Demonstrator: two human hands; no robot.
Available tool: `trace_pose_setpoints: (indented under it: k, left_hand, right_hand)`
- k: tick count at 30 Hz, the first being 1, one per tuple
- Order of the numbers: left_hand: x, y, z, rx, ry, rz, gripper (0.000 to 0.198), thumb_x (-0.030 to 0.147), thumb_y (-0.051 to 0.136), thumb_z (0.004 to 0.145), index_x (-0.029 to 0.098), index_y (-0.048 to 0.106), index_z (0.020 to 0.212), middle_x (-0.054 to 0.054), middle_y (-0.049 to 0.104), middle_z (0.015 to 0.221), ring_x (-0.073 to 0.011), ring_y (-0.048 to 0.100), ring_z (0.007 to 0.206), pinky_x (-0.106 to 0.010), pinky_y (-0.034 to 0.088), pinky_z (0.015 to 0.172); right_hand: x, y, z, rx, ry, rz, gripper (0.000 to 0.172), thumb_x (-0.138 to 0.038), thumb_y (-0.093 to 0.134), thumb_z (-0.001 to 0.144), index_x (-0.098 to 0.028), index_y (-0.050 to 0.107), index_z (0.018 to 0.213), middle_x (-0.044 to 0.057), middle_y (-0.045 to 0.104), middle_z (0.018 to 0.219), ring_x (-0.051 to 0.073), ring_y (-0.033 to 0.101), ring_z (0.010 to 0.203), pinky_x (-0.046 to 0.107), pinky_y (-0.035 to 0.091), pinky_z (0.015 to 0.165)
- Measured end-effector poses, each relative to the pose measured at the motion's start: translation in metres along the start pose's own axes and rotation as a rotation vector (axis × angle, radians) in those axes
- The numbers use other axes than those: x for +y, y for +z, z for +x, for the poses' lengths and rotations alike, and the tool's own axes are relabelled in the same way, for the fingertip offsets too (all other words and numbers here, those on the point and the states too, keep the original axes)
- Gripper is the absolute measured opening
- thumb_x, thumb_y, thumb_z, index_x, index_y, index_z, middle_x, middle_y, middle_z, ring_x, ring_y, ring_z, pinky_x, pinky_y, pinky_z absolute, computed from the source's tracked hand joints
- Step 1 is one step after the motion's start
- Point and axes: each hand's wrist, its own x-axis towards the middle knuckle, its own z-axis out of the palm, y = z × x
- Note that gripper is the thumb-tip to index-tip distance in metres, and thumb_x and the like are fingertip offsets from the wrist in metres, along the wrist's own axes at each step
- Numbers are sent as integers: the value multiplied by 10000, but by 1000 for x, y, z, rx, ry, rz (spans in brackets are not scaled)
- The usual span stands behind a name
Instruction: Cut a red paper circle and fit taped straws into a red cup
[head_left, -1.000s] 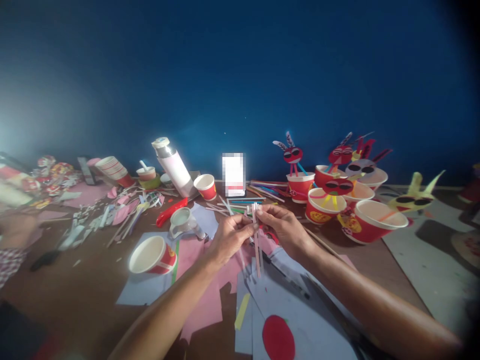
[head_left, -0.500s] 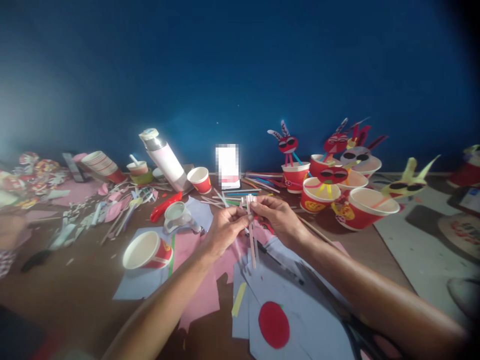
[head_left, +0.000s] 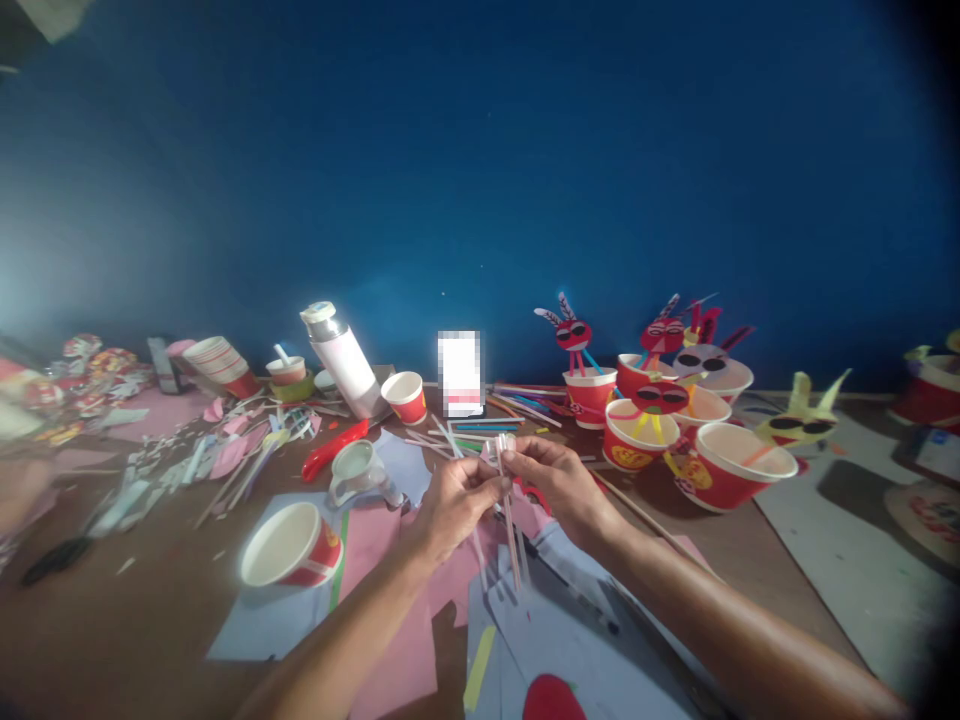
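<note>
My left hand (head_left: 450, 500) and my right hand (head_left: 551, 485) meet above the table, both pinching the top of a small bunch of thin pale straws (head_left: 510, 520). The straws hang almost upright, their lower ends over sheets of pink and grey paper (head_left: 570, 640). A red paper cup (head_left: 289, 545) lies on its side to the left of my left forearm. A red paper disc (head_left: 555, 698) lies on the grey sheets near the bottom edge.
Red cups with paper faces (head_left: 660, 420) stand at the right. A white flask (head_left: 341, 358), a white mug (head_left: 356, 468), a red cutter (head_left: 334, 450), loose straws (head_left: 480, 420) and paper scraps (head_left: 225, 440) cover the brown table. Another person's hand (head_left: 19, 490) shows at far left.
The view has tilted up a little, so everything sits lower in the frame. My hands keep their pinch on the straws, with only small finger shifts.
</note>
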Motion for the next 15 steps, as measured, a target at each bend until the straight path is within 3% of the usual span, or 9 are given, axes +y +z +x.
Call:
trace_pose_setpoints:
  k: [15]
  left_hand:
    - [0,3,-2,11,24,-21,215,327,661,699,144,566,641,46,495,491,-85,444,452,-211,321,471]
  right_hand:
    - [-1,2,-1,10,-20,14,291,-416,753,613,-158,633,676,-6,585,635,115,499,588,247,388,580]
